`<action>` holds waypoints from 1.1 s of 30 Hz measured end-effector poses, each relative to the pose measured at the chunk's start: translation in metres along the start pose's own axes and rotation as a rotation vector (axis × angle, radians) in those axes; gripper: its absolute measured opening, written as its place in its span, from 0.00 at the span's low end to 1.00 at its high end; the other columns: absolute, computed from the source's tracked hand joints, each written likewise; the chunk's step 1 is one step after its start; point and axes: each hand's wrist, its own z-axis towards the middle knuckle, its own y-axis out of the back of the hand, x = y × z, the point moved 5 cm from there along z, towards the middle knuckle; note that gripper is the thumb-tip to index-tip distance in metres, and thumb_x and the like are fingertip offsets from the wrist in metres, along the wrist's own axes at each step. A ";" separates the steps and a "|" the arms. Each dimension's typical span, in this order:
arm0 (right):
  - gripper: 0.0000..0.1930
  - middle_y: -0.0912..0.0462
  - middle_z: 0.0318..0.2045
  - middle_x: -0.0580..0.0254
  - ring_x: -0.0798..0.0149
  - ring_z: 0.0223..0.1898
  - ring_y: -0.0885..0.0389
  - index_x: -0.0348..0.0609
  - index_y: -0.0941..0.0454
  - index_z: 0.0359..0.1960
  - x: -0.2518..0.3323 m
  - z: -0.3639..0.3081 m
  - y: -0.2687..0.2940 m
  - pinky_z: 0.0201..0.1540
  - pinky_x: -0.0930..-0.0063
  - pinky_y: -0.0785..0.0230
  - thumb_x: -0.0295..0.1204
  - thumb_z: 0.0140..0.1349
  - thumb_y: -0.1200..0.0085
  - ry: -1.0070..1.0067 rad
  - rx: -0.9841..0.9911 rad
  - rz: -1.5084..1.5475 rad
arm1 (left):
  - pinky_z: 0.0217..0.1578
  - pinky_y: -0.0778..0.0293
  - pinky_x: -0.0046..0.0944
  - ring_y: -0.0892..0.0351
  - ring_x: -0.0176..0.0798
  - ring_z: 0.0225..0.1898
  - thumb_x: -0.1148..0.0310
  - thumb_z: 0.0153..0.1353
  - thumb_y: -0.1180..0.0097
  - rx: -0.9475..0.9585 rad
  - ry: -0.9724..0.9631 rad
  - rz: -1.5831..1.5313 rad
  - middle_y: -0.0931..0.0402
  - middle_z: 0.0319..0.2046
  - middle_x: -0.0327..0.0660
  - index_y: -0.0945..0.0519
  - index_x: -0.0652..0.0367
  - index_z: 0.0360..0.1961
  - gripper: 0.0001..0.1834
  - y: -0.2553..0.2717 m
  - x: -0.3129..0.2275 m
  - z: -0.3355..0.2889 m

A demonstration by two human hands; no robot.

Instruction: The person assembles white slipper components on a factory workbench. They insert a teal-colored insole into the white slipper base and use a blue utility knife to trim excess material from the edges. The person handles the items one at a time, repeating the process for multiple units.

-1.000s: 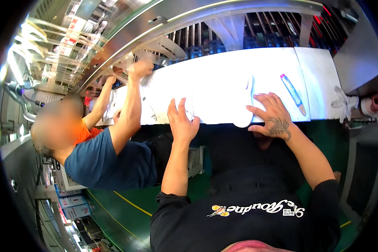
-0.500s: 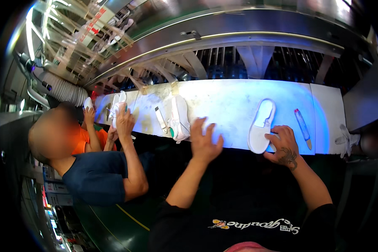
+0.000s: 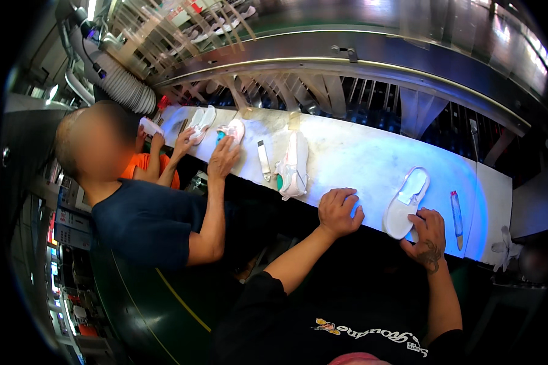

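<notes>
My right hand (image 3: 428, 237) grips the near end of a white shoe sole (image 3: 406, 204), fingertips over its inner face and thumb at the edge. The sole lies flat on the white bench, rim up, under bluish light. To its right rests a slim brush (image 3: 456, 218) with a red end, a clear bluish handle and a tan tip. My left hand (image 3: 341, 212) hovers at the bench's front edge, holding nothing, its fingers loosely curled and thumb apart. Beyond it and to the left sits a white shoe (image 3: 294, 165) with a green patch near its closer end.
A white, black-ended tool (image 3: 263, 160) lies left of the shoe. Further left, a co-worker in dark blue (image 3: 152, 222) handles a light shoe (image 3: 231, 131); another wears orange. A conveyor housing (image 3: 371, 52) with hanging strips runs behind the bench. Glove-like white fabric (image 3: 504, 249) hangs at right.
The view has swung left, so the bench appears shifted right and tilted. My left hand has drawn its spread fingers in. My right hand stays on the sole.
</notes>
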 end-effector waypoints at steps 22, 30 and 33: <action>0.32 0.19 0.53 0.49 0.41 0.60 0.20 0.45 0.19 0.55 0.000 -0.003 0.002 0.71 0.41 0.33 0.34 0.46 0.22 -0.014 -0.015 0.034 | 0.43 0.24 0.48 0.17 0.50 0.44 0.67 0.53 0.32 -0.005 -0.010 0.006 0.14 0.45 0.42 0.16 0.54 0.37 0.10 0.000 -0.001 0.000; 0.32 0.19 0.55 0.48 0.40 0.60 0.21 0.45 0.18 0.56 -0.003 -0.005 0.001 0.71 0.40 0.33 0.35 0.46 0.21 -0.016 0.007 0.025 | 0.43 0.24 0.49 0.17 0.50 0.43 0.67 0.53 0.32 0.011 -0.004 0.014 0.14 0.45 0.41 0.16 0.54 0.36 0.10 -0.001 -0.002 0.001; 0.33 0.19 0.55 0.48 0.40 0.60 0.21 0.45 0.18 0.56 -0.003 -0.005 0.001 0.71 0.40 0.33 0.35 0.46 0.21 -0.022 0.006 0.018 | 0.44 0.24 0.49 0.17 0.50 0.44 0.67 0.53 0.32 0.007 -0.007 0.013 0.14 0.45 0.41 0.16 0.54 0.36 0.10 -0.002 -0.001 0.000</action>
